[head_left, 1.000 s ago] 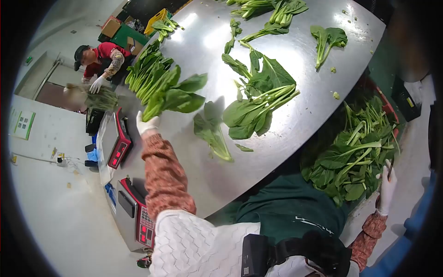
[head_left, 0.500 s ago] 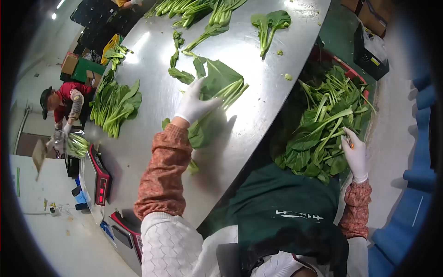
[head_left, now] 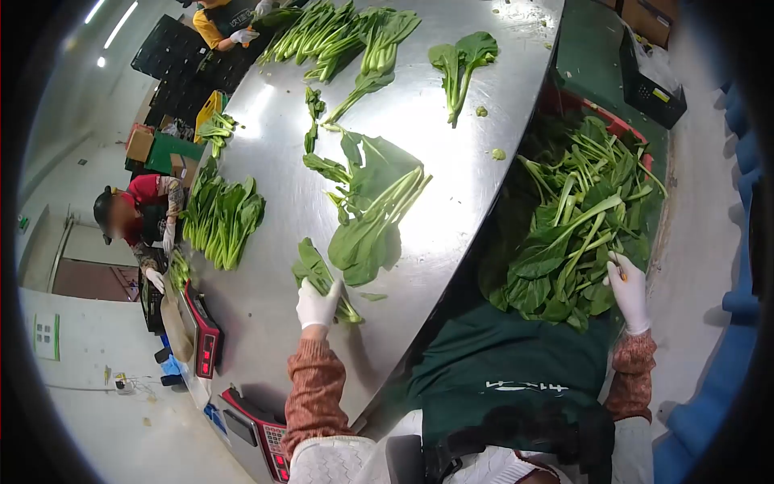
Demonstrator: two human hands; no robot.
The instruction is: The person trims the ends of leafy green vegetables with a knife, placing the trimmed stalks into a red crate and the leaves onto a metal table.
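Observation:
My left hand (head_left: 318, 305), in a white glove, is closed around a small stalk of leafy greens (head_left: 312, 262) on the metal table. Beyond it lies a loose bunch of leafy greens (head_left: 385, 202), its pale stems pointing right and its leaves spread about. White-gloved as well, my right hand (head_left: 629, 294) grips a small orange-handled tool (head_left: 621, 273); its working end is hard to make out. That hand is at the near right side of a red-rimmed container (head_left: 621, 129) heaped with loose greens (head_left: 564, 234).
More greens lie in a row (head_left: 226, 222) on the left, a pile (head_left: 322, 36) at the far end and a pair of stalks (head_left: 462, 71). Two red scales (head_left: 203, 331) stand at the left edge. Two co-workers (head_left: 141, 214) are beyond the table. A black crate (head_left: 653, 85) is at right.
My left hand has let go of the larger bunch and come nearer, closing on the small stalk. My right hand stays beside the heaped greens. The co-worker at left has lowered a bagged bunch.

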